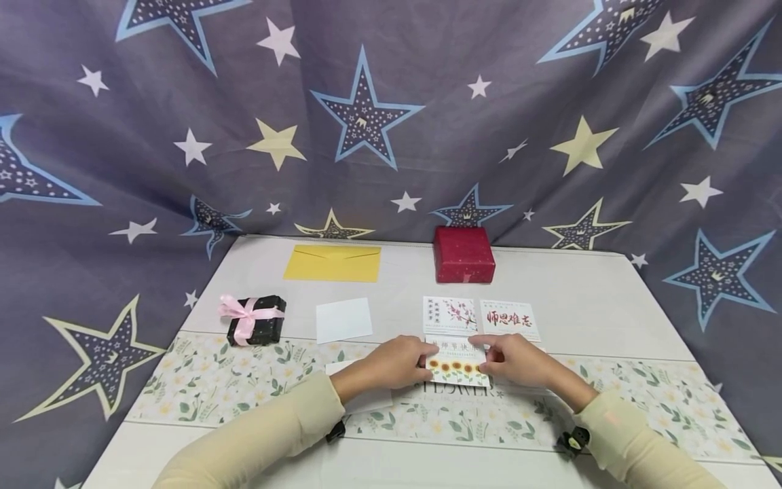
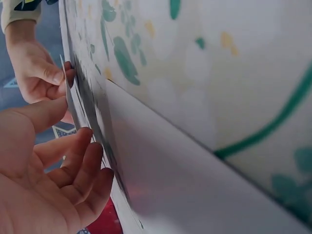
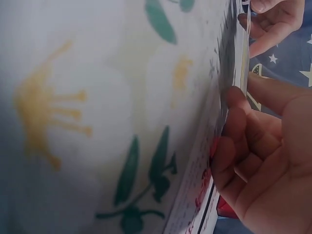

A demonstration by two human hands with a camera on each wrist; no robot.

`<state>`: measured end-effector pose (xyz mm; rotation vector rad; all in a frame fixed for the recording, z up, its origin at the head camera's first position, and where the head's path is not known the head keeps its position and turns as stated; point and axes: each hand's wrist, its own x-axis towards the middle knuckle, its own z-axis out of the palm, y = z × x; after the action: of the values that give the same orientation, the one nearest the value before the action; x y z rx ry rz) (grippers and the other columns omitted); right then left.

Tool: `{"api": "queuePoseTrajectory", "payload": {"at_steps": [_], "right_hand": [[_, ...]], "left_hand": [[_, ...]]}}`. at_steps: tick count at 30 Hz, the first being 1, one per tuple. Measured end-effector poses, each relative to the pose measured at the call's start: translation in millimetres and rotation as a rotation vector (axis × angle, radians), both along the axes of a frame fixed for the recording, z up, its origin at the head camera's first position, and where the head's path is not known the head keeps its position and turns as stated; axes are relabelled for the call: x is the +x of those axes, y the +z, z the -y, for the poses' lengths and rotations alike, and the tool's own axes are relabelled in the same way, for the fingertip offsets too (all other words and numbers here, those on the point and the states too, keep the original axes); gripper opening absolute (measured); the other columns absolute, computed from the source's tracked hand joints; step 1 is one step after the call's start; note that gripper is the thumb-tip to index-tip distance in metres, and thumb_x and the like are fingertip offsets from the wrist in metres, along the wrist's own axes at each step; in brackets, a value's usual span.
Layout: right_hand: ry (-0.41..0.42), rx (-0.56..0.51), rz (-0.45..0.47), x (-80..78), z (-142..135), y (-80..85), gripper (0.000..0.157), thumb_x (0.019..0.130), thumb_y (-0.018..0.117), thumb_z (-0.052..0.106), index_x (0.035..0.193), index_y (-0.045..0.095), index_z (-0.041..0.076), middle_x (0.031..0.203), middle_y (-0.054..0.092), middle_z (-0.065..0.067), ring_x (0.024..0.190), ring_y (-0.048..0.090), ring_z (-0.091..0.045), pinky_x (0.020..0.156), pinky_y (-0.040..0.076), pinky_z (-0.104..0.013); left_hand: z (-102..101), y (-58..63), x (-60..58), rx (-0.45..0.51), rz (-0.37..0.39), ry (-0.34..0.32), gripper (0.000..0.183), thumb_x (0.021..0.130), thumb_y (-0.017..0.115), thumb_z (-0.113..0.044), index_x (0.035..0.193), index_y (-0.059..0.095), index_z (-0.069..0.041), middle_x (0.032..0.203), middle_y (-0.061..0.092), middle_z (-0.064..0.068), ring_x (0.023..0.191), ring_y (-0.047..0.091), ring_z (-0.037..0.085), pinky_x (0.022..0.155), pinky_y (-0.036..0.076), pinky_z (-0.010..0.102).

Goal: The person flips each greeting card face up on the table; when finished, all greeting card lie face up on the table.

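Between my two hands is a greeting card (image 1: 456, 367) with a row of sunflowers and printed characters, tilted slightly up off the table. My left hand (image 1: 397, 362) pinches its left edge between thumb and fingers. At the right edge, my right hand (image 1: 519, 361) pinches it the same way. In the wrist views the card (image 2: 74, 100) appears edge-on, as a thin sheet. Just beyond it lie a card with pink blossoms (image 1: 449, 316) and a card with red characters (image 1: 510, 319). A white sheet (image 1: 374, 402) is partly hidden under my left forearm.
A blank white card (image 1: 344, 320) lies left of centre. Farther left sits a black gift box (image 1: 267, 331) with a pink bow. At the back are a yellow envelope (image 1: 332, 263) and a red box (image 1: 464, 255). A floral-patterned strip (image 1: 244, 384) crosses the table before a starry curtain.
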<state>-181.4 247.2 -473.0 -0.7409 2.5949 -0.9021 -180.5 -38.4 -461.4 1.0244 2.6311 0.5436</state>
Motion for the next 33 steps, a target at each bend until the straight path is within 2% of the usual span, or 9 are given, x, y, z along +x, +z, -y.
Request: {"api": "queuePoseTrajectory", "payload": {"at_steps": [3,8,12,16,18,23,25,33], "right_hand": [[0.004,0.013,0.003,0.5,0.8,-0.4,0.054,0.093,0.074,0.016,0.143,0.058,0.006,0.074,0.062,0.011,0.059,0.049,-0.001,0.056,0.043,-0.020],[-0.007,0.013,0.025,0.3,3.3,-0.8,0.055,0.093,0.074,0.018,0.144,0.058,0.006,0.073,0.062,0.010,0.058,0.049,-0.001,0.055,0.043,-0.020],[-0.006,0.029,0.019,-0.9,5.8,-2.1,0.054,0.093,0.074,0.018,0.143,0.058,0.007,0.072,0.061,0.010,0.058,0.049,-0.001,0.055,0.043,-0.020],[-0.011,0.048,0.019,-1.6,8.0,-1.8,0.052,0.092,0.075,0.018,0.141,0.060,0.006,0.070,0.059,0.010,0.057,0.047,-0.001,0.054,0.041,-0.020],[-0.011,0.063,0.014,-1.7,9.0,-1.5,0.052,0.091,0.075,0.018,0.140,0.061,0.005,0.069,0.058,0.010,0.056,0.046,-0.001,0.054,0.040,-0.020],[-0.005,0.098,-0.013,-2.0,10.6,-3.4,0.051,0.091,0.076,0.018,0.139,0.062,0.005,0.068,0.057,0.011,0.056,0.045,-0.001,0.054,0.039,-0.019],[-0.009,0.103,-0.019,-2.1,10.8,-4.4,0.050,0.091,0.076,0.018,0.138,0.063,0.005,0.068,0.056,0.011,0.055,0.044,0.000,0.054,0.039,-0.019],[-0.009,0.109,-0.018,-4.7,11.2,-3.3,0.048,0.091,0.075,0.019,0.136,0.064,0.006,0.069,0.057,0.011,0.057,0.046,-0.001,0.055,0.040,-0.019]], "left_hand": [[-1.3,-1.4,-0.3,-0.018,0.014,0.001,0.013,0.095,0.072,-0.030,0.101,0.066,-0.019,0.071,0.051,-0.011,0.065,0.043,0.005,0.060,0.036,0.020],[-1.0,0.0,0.9,-0.041,0.043,0.037,0.039,0.094,0.073,-0.030,0.132,0.067,-0.017,0.072,0.053,-0.011,0.067,0.046,0.005,0.062,0.038,0.021],[-1.4,0.7,0.9,-0.066,0.044,0.050,0.049,0.094,0.073,-0.030,0.140,0.063,-0.016,0.073,0.052,-0.011,0.069,0.047,0.005,0.064,0.040,0.021],[-4.3,2.0,1.5,-0.112,0.023,0.042,0.042,0.094,0.073,-0.032,0.132,0.068,-0.016,0.076,0.059,-0.008,0.073,0.052,0.008,0.067,0.042,0.023],[-6.5,2.4,2.3,-0.137,0.003,0.042,0.041,0.093,0.073,-0.033,0.130,0.070,-0.017,0.091,0.070,-0.005,0.081,0.058,0.009,0.072,0.047,0.025],[-11.7,0.5,4.2,-0.197,-0.050,0.056,0.045,0.090,0.074,-0.033,0.132,0.069,-0.018,0.111,0.073,0.000,0.095,0.065,0.014,0.083,0.054,0.033],[-13.4,-0.9,4.7,-0.215,-0.069,0.061,0.043,0.090,0.075,-0.033,0.130,0.069,-0.018,0.103,0.071,0.000,0.092,0.065,0.015,0.083,0.054,0.035],[-11.5,-1.8,5.1,-0.210,-0.094,0.071,0.044,0.089,0.075,-0.033,0.131,0.069,-0.019,0.103,0.069,0.000,0.088,0.061,0.014,0.082,0.053,0.034]]}}
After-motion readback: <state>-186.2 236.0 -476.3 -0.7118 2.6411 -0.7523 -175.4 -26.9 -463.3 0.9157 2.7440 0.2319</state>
